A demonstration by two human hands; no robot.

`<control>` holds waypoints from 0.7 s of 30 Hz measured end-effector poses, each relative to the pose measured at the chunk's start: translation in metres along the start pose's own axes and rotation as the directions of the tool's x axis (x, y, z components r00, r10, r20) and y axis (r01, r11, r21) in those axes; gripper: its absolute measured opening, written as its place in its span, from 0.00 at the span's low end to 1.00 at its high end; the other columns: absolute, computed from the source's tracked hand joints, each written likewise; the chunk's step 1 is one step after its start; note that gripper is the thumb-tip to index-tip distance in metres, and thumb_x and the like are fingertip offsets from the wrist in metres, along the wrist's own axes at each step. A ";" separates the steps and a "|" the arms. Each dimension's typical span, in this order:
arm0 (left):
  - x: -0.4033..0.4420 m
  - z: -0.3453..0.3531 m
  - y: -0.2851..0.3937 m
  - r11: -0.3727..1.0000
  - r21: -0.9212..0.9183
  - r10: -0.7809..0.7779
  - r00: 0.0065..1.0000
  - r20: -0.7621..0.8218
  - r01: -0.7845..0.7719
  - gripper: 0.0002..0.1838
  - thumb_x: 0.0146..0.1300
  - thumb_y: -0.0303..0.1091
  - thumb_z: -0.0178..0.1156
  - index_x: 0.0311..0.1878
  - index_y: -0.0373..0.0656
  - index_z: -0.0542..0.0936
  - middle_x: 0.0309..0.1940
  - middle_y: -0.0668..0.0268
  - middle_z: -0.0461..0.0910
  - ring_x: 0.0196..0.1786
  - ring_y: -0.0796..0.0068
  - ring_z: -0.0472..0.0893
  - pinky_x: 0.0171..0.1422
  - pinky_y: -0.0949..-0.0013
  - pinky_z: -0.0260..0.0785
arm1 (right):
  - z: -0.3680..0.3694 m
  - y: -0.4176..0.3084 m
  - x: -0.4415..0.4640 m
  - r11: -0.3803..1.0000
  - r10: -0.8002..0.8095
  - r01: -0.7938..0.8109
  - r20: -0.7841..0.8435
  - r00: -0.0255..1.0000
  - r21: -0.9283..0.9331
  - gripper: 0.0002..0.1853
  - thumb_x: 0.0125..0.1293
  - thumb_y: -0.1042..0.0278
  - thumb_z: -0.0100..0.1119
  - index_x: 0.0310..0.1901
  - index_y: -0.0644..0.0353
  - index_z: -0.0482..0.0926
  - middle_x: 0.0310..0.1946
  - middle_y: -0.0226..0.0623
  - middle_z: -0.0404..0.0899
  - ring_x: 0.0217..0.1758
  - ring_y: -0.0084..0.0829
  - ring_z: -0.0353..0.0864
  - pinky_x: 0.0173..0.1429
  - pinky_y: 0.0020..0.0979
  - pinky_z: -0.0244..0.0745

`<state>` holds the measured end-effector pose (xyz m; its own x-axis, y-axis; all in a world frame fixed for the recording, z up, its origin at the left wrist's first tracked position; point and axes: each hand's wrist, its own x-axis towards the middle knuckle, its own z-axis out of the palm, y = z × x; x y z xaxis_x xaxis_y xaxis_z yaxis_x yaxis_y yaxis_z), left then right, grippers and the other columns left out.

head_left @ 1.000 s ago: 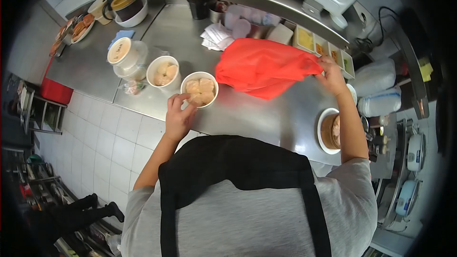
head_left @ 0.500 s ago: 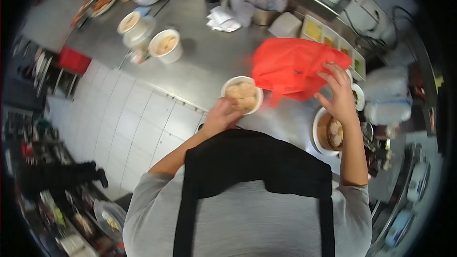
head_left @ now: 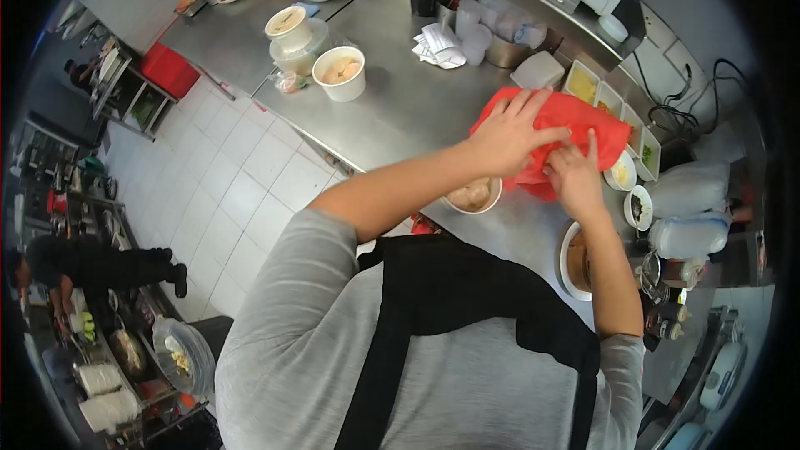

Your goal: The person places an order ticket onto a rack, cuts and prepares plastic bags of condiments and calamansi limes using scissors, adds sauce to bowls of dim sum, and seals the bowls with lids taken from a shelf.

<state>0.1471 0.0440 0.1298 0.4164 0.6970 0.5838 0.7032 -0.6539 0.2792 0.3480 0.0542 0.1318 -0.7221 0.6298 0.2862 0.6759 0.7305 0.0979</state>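
A red fabric bag (head_left: 612, 129) lies crumpled on the steel counter, with both hands on it. Across its upper left part stretches my left hand (head_left: 510, 135), open, fingers long and thumb pointing right. My right hand (head_left: 577, 179) is at the bag's front side, its index finger extended and the other fingers bent in on the fabric, closed on it as far as I can see. Partly under my left forearm stands a white bowl (head_left: 473, 196) with pale, round food pieces. Beside my right forearm, a brown round steamer (head_left: 577, 262) sits in a white dish, mostly hidden.
Another white tub (head_left: 340, 75) with food and a stack of lidded containers (head_left: 289, 29) stand farther left on the counter (head_left: 392, 100). Crumpled papers (head_left: 439, 46) lie at the back. Trays of toppings (head_left: 612, 100) and small bowls (head_left: 639, 207) line the right. A person (head_left: 92, 262) works at far left.
My left hand has left the food bowl and moved right onto the red bag. My right hand has shifted to the bag's front side. The view has turned, and the bag looks more bunched up.
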 end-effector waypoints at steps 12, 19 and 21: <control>0.076 -0.047 -0.076 0.954 0.300 0.007 0.998 0.068 -0.027 0.11 0.49 0.27 0.56 0.37 0.42 0.82 0.39 0.54 0.78 0.45 0.52 0.76 0.49 0.53 0.70 | -0.042 -0.009 -0.032 0.831 0.352 -0.383 0.150 0.924 0.404 0.17 0.57 0.65 0.60 0.47 0.63 0.76 0.43 0.52 0.77 0.48 0.51 0.76 0.54 0.42 0.71; 0.055 0.004 -0.064 0.879 0.077 0.347 0.744 0.571 -0.470 0.15 0.62 0.40 0.50 0.45 0.41 0.79 0.38 0.55 0.82 0.42 0.59 0.82 0.55 0.52 0.67 | 0.026 0.005 0.013 0.618 0.744 -0.785 0.286 0.604 0.050 0.23 0.61 0.54 0.57 0.54 0.59 0.71 0.43 0.51 0.80 0.49 0.49 0.79 0.52 0.46 0.74; 0.059 -0.013 -0.063 0.918 0.110 0.141 0.570 0.809 -0.382 0.20 0.63 0.48 0.52 0.46 0.41 0.78 0.38 0.55 0.82 0.43 0.56 0.81 0.55 0.51 0.67 | 0.035 0.012 0.013 0.526 0.783 -0.843 0.324 0.531 0.110 0.24 0.61 0.53 0.56 0.54 0.59 0.72 0.43 0.52 0.80 0.47 0.49 0.80 0.51 0.45 0.74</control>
<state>0.1198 0.1224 0.1559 0.8028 0.5436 -0.2449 0.5493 -0.8341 -0.0507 0.3422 0.0804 0.1033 0.0984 0.9919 -0.0804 0.9483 -0.1179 -0.2947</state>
